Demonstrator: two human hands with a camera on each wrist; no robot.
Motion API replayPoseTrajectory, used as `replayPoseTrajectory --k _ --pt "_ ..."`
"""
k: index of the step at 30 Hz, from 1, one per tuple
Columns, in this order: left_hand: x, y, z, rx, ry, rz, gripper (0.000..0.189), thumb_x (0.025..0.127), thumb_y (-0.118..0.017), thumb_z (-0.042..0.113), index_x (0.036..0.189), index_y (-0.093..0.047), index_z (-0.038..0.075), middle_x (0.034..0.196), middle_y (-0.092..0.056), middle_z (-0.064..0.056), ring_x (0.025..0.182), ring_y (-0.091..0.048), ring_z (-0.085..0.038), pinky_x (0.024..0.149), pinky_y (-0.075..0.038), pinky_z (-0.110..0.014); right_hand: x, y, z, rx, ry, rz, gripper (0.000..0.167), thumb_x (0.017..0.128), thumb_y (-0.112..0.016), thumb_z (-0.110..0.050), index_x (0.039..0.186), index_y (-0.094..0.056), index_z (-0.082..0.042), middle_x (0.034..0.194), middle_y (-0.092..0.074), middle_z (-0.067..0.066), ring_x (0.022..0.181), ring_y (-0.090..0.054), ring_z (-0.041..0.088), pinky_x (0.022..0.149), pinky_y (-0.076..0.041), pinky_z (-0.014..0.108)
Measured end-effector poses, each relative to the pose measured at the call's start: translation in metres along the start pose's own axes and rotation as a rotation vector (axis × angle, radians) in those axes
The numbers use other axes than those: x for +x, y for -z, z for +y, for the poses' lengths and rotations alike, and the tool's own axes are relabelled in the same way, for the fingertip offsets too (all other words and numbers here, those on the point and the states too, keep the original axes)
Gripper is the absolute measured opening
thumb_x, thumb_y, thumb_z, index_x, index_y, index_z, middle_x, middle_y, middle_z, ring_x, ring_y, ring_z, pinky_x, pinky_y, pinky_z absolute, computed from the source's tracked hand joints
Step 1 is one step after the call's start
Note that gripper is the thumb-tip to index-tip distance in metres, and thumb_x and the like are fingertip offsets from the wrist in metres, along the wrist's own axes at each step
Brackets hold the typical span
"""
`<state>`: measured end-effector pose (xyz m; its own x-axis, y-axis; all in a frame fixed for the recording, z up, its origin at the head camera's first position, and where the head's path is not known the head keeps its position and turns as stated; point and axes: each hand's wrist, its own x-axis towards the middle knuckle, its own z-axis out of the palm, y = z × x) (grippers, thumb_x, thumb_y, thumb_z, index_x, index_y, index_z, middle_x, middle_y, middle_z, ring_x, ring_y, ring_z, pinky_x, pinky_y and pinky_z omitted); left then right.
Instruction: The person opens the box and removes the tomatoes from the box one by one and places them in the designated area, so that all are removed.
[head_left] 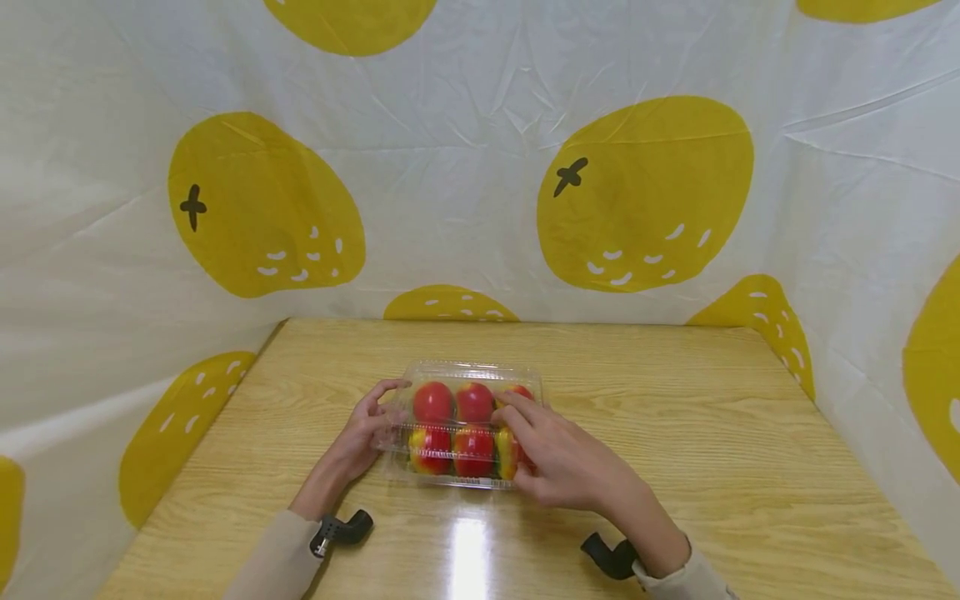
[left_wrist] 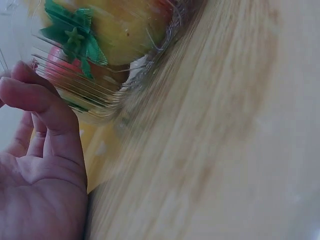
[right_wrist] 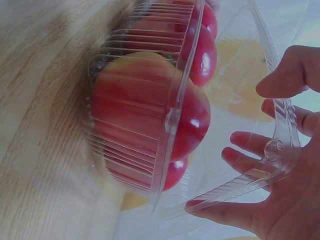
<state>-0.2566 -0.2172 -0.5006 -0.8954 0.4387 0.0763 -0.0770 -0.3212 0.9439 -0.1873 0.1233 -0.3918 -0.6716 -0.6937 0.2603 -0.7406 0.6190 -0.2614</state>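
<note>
A clear plastic clamshell container (head_left: 450, 482) stands on the wooden table, with several red-and-yellow apples (head_left: 432, 402) in rows inside. Its clear lid (right_wrist: 284, 122) is tilted partly up, apart from the base's front rim. On the left side, my left hand (head_left: 363, 433) holds the lid's edge between thumb and fingers. My right hand (head_left: 561, 454) grips the lid's right corner, thumb on one face and fingers on the other. A green leaf-shaped piece (left_wrist: 75, 37) lies against a yellow apple in the left wrist view. The right hand hides part of the right-hand apples in the head view.
The wooden table (head_left: 675, 400) reaches back to a white curtain (head_left: 450, 208) printed with large yellow fruit, which also hangs along both sides. Black wrist mounts (head_left: 345, 528) sit on both wrists, below the beige sleeves (head_left: 277, 558).
</note>
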Motion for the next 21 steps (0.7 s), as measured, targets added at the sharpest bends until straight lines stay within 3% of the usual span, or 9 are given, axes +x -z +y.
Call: replayPoseTrajectory --k 6,13,21 --pt "0.000 -0.001 -0.001 -0.003 -0.007 0.011 0.050 0.099 -0.057 0.001 0.144 -0.044 0.018 0.087 -0.069 0.010 0.058 -0.050 0.001 0.046 -0.036 -0.012 -0.001 0.002 0.002 -0.001 0.006 0.016 0.051 0.081 -0.067 -0.011 0.132 -0.058 -0.016 0.153 -0.051 0.006 0.127 -0.057 0.019 0.102 -0.055 0.041" --pt "0.001 0.000 -0.004 0.002 -0.024 0.015 0.048 0.100 -0.059 0.004 0.144 -0.046 0.018 0.085 -0.074 0.009 0.052 -0.050 0.002 0.045 -0.038 -0.013 -0.003 0.007 0.005 -0.048 0.026 0.069 0.049 0.084 -0.069 -0.014 0.132 -0.060 -0.013 0.155 -0.051 0.011 0.140 -0.052 0.029 0.111 -0.050 0.049" --pt "0.001 -0.002 -0.003 -0.001 -0.011 0.055 0.050 0.099 -0.058 0.000 0.144 -0.045 0.016 0.084 -0.072 0.009 0.054 -0.052 -0.001 0.044 -0.038 -0.014 -0.005 0.014 0.007 -0.039 0.028 0.116 0.050 0.091 -0.071 -0.018 0.139 -0.058 -0.016 0.153 -0.052 0.012 0.134 -0.058 0.031 0.107 -0.053 0.050"
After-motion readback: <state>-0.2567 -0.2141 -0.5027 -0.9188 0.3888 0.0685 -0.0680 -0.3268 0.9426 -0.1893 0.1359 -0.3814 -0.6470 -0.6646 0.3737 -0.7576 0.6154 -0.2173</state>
